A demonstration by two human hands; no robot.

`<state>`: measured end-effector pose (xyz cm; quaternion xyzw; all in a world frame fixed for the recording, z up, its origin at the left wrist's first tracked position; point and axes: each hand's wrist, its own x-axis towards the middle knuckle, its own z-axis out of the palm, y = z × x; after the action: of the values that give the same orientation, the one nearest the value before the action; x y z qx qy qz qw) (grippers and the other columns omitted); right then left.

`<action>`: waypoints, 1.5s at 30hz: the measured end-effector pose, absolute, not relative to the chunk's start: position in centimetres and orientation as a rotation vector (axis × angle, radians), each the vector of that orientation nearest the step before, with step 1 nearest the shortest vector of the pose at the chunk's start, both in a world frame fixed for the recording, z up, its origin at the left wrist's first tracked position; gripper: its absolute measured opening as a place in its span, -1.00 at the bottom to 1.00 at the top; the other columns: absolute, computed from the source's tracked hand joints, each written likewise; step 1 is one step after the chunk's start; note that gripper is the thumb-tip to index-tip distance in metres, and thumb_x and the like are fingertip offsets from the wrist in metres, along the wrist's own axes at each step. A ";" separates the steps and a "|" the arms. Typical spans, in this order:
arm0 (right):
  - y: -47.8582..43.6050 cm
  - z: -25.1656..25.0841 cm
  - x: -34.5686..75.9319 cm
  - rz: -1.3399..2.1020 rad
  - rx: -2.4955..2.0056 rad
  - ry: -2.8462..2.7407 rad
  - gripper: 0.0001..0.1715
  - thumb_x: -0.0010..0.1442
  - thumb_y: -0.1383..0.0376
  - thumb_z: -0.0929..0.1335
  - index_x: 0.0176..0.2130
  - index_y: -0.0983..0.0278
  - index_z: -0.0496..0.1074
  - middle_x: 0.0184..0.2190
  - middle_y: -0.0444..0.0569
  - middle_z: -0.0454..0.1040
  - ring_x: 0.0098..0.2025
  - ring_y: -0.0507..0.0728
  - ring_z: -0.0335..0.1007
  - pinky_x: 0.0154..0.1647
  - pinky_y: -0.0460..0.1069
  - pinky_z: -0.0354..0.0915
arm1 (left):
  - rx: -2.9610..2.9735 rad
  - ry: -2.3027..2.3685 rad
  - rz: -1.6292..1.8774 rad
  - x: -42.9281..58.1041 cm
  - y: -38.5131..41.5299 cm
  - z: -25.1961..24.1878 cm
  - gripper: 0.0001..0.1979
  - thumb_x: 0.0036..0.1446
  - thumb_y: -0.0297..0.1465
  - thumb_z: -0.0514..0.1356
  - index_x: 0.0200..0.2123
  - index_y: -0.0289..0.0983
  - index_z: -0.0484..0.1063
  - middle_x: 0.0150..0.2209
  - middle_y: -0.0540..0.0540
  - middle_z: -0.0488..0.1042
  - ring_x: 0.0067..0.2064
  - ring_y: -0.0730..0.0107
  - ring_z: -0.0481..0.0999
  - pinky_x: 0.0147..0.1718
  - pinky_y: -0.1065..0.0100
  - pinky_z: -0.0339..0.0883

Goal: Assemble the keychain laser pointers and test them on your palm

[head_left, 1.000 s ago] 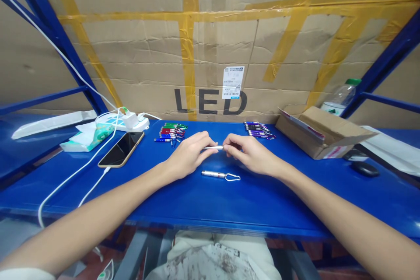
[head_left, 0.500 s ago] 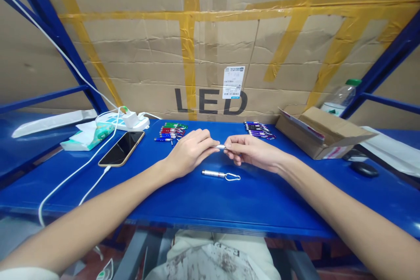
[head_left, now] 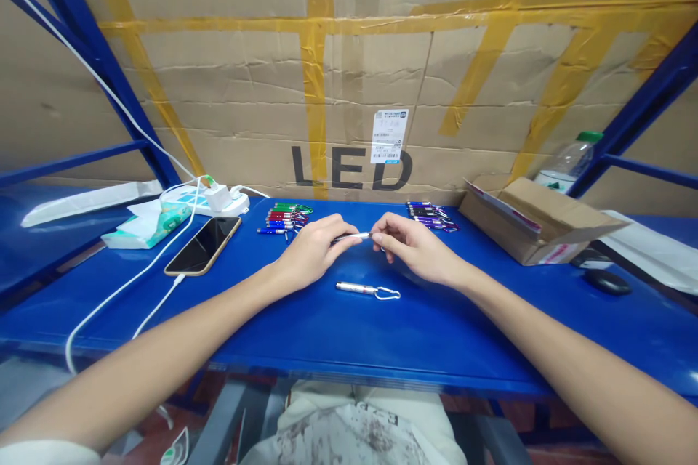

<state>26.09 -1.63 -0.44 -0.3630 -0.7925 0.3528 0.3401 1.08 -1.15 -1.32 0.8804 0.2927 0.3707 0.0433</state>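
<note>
Fingers of the left hand pinch the barrel of a silver penlight; those of the right hand pinch its end, above the middle of the bench. A second penlight lies toward the front edge, and coloured penlights sit by the back edge.

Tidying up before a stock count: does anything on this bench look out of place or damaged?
One silver keychain light lies alone on the blue table, apart from the mixed-colour pile and the purple pile behind. The cardboard box at right sits askew, flap open. The left hand and right hand hold a second light.
</note>
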 end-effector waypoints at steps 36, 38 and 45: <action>0.7 -1.6 29.3 0.194 -1.156 -2.630 -0.89 0.41 0.35 0.30 -0.20 0.22 0.41 -0.15 0.09 0.49 -0.12 0.24 0.41 -0.07 0.08 0.28 | 2.780 0.967 1.062 1.0 -1.4 -1.3 -0.78 0.50 -0.30 0.20 0.01 -0.28 0.60 -0.13 -0.13 0.61 -0.12 0.24 0.58 -0.09 0.24 0.43; 0.6 -1.7 29.3 0.197 -1.160 -2.649 -0.84 0.46 0.32 0.27 -0.22 0.21 0.38 -0.17 0.09 0.48 -0.14 0.25 0.40 -0.08 0.08 0.28 | 2.778 0.968 1.048 1.0 -1.5 -1.2 -0.78 0.50 -0.30 0.20 0.01 -0.27 0.60 -0.13 -0.13 0.62 -0.12 0.24 0.58 -0.09 0.24 0.43; -0.2 -1.5 28.8 0.209 -1.249 -2.647 -0.79 0.52 0.30 0.18 -0.23 0.18 0.24 -0.17 0.09 0.43 -0.16 0.26 0.33 -0.11 0.10 0.27 | 2.779 0.962 1.034 1.0 -1.2 -1.4 -0.75 0.52 -0.26 0.18 0.00 -0.26 0.60 -0.13 -0.14 0.62 -0.09 0.21 0.58 -0.05 0.21 0.44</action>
<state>28.84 -0.23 -1.46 -0.4235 -0.8972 0.0707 0.1034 0.99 -1.21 -1.44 0.8914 0.3087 0.3316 0.0124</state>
